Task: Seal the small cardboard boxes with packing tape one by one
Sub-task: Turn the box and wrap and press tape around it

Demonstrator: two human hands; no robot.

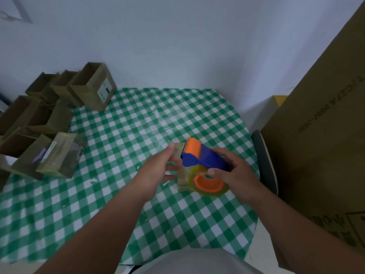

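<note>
**A:** how much room around the hands? Looks tight on one side.

**B:** Yeah, right of the right hand (235, 173) the worktop (122, 135) edge is close, with a big cardboard carton (324, 135) just past it. Left of the left hand (158, 171) it's bare checked cloth until a cluster of open small boxes (59, 99) plus a taped box (61, 155), well apart, by the far-left edge.

**A:** and the grip?

**B:** Right grip is curled round the blue-and-orange tape dispenser (199, 157), thumb on the roll (209, 182). Left grip is loose, fingers straight and touching the side of the small cardboard box (182, 175) under the dispenser.

**A:** is that box sealed?

**B:** Can't tell, dispenser and roll cover most of it. Far-left boxes are cut off by the frame too.
</note>
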